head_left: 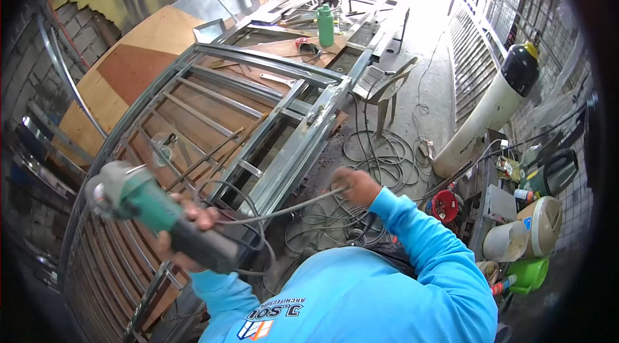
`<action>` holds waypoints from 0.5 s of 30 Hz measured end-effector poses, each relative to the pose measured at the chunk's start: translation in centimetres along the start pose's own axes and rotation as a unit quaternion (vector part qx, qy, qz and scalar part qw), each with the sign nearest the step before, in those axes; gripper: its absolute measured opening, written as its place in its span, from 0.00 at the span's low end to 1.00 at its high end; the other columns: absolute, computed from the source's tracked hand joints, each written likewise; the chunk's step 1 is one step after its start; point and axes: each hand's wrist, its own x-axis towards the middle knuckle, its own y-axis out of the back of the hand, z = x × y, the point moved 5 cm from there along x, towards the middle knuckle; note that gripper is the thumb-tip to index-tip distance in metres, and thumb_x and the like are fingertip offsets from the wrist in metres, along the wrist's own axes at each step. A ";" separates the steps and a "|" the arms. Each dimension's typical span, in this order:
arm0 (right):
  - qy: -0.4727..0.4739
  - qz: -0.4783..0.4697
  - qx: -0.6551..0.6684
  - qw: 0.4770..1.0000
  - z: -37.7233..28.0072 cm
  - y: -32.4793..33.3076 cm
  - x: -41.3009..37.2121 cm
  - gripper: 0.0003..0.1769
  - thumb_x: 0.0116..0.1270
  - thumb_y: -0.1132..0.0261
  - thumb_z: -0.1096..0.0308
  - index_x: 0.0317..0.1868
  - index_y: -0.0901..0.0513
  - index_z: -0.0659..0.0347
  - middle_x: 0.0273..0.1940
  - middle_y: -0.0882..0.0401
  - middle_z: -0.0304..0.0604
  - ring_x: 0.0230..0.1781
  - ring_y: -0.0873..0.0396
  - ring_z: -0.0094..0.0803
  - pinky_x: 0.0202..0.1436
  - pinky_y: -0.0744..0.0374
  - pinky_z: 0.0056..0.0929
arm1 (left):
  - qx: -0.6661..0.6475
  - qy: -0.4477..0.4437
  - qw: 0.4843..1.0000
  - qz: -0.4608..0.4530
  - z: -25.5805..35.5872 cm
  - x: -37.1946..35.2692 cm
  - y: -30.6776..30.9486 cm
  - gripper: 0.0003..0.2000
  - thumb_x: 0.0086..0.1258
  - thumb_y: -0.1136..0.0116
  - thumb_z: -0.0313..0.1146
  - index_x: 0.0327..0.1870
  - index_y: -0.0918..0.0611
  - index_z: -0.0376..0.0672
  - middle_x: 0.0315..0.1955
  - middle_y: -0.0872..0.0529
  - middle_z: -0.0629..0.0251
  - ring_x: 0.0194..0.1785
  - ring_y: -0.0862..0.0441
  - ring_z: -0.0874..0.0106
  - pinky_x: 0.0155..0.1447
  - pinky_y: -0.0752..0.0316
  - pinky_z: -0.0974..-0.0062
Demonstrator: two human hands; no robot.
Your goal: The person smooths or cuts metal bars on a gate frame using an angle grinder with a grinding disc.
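Note:
My left hand is wrapped round the body of a green and black angle grinder, held up over the left part of a metal frame. The grinder's head points to the upper left and is blurred. A grey power cable runs from near the grinder to my right hand, whose fingers are closed round it. Loops of the cable hang beside the grinder's rear end.
Coiled cables lie on the floor beyond my right hand. A green bottle stands on the frame. At right are a leaning gas cylinder, a plastic chair, a red container and a green bucket.

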 end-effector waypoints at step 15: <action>-0.386 0.308 -0.257 0.831 25.3 14.0 -12.0 0.22 0.76 0.49 0.45 0.51 0.18 0.50 0.44 0.16 0.62 0.47 0.19 0.64 0.50 0.23 0.59 | 0.231 -0.143 0.958 0.092 18.3 -5.3 4.7 0.30 0.73 0.43 0.41 0.69 0.38 0.34 0.50 0.23 0.55 0.50 0.19 0.64 0.52 0.31 0.61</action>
